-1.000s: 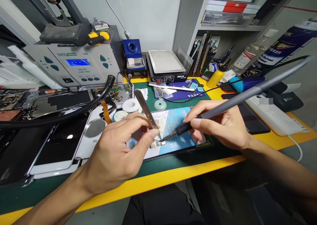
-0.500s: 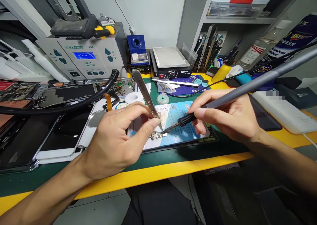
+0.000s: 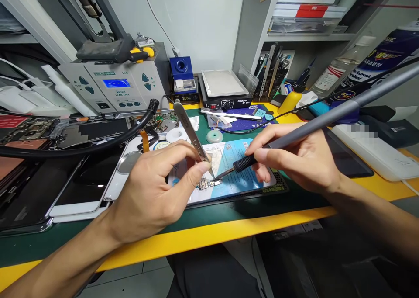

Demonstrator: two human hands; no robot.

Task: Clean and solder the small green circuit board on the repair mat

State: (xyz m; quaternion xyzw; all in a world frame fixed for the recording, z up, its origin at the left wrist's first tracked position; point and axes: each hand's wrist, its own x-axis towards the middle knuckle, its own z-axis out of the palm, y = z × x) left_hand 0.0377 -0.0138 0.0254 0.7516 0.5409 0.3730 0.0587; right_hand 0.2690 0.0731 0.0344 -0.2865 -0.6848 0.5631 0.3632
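My left hand (image 3: 157, 186) pinches metal tweezers (image 3: 189, 127) between thumb and fingers, their points angled down to a small circuit board (image 3: 209, 183). From the right, my right hand (image 3: 294, 158) grips a soldering iron (image 3: 314, 121) like a pen, its black ribbed collar near my fingertips. The iron's tip meets the tweezer points at the board's upper edge; whether they touch cannot be made out. Beneath the board lies a blue and white card (image 3: 237, 182), which rests on a dark perforated plate (image 3: 278, 185).
A hot-air station (image 3: 114, 84) stands at back left, its black hose (image 3: 108, 148) crossing over phone parts. Behind the card are a solder spool (image 3: 214, 136), a white brush (image 3: 231, 114) and a heating plate (image 3: 224, 84). A yellow bottle (image 3: 290, 102) and a white power strip (image 3: 369, 149) are right.
The camera view has tilted up slightly, so the background sits lower in the picture. Both hands keep their tools at the same spot on the board.
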